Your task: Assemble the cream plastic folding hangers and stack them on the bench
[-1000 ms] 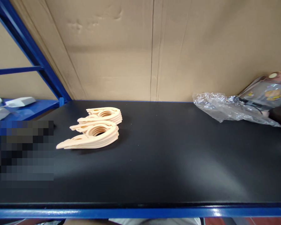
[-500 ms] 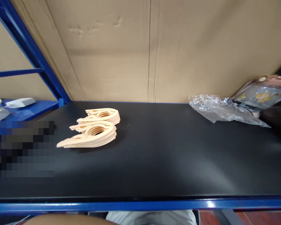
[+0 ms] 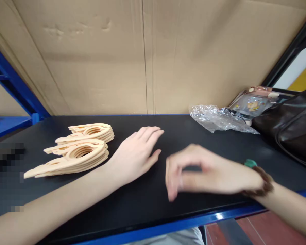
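Note:
My left hand is over the black tabletop, palm down, its fingers stretched out and thumb apart. It holds nothing. Close to its wrist, on the left, lie two side-by-side stacks of cream plastic pieces that look like folded hangers: a nearer stack and a farther stack. To the right, my right hand is loosely curled, with a gap between thumb and index finger. I see nothing in it, though its fingertips are blurred by motion. A brown band with a green piece circles that wrist.
A crumpled clear plastic bag lies at the back right. Behind it is a printed clear pouch, with a dark leather bag at the right edge. Cardboard walls the back, and a blue frame stands left.
Both of my hands have come into view over the table. The view has turned right, so the stacks and the bags appear farther left and more of the leather bag shows.

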Demonstrator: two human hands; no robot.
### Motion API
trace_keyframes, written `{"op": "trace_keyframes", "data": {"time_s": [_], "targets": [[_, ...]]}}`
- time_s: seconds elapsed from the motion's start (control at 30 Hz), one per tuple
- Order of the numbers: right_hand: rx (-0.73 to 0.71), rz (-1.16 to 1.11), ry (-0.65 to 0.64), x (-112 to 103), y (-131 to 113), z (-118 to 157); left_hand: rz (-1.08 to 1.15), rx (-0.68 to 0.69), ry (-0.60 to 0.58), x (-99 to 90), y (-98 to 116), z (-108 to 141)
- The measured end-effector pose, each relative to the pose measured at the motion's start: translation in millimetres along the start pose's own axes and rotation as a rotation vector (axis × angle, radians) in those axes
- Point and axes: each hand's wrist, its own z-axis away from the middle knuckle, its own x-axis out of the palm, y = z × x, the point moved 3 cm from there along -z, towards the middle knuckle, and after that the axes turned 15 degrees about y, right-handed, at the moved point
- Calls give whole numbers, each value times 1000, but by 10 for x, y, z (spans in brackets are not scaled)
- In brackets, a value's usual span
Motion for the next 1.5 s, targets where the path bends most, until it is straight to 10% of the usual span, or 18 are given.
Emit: {"op": "trace_keyframes", "data": {"time_s": [0.13,0.37,0.63,1.5], "targets": [[118,239,158,-318,489,-371,59,-304,-162,302,-317,127],[210,539,94,-216,1153,-356,40,-353,-373,518,-409,205],[215,563,-90,-118,1109,-266,-8,-222,-404,392,-384,221],[-2,817,-37,-107,1017,-246,-55,-161,-374,378,-339,211]]}}
